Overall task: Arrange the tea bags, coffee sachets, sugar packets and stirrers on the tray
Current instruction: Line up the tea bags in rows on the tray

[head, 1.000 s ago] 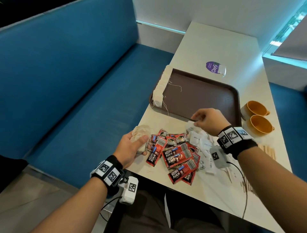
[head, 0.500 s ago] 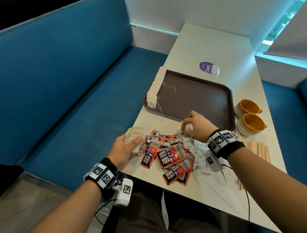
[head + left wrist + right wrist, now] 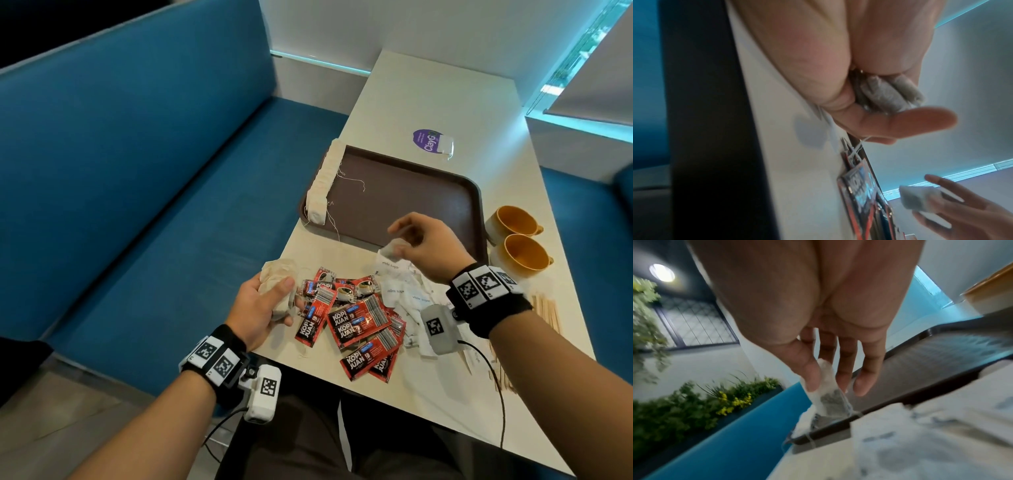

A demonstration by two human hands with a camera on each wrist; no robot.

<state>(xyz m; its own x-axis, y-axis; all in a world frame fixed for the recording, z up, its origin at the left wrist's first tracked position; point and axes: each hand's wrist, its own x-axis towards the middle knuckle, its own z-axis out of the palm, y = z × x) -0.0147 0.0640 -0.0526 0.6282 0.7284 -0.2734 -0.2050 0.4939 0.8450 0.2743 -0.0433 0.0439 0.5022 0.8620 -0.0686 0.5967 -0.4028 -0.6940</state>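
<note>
Judging progress, I have one row of tea bags (image 3: pixel 323 185) on the tray (image 3: pixel 411 192), my right grip (image 3: pixel 423 245) pinching another, left grip (image 3: pixel 265 303) clutching a bunch, while coffee sachets (image 3: pixel 356 322), sugar packets (image 3: pixel 404 291) and stirrers (image 3: pixel 548 311) wait on the tabletop (image 3: pixel 435 99).

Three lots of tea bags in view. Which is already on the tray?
The row of tea bags along the tray's left edge. The others are off it: a bundle in the left hand, one bag pinched by the right hand.

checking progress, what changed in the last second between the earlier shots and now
The right hand dipped to the sugar packets, then lifted away pinching a tea bag. The left hand kept gripping its bundle of tea bags. The tea bag row on the tray and the coffee sachets stayed put.
</note>
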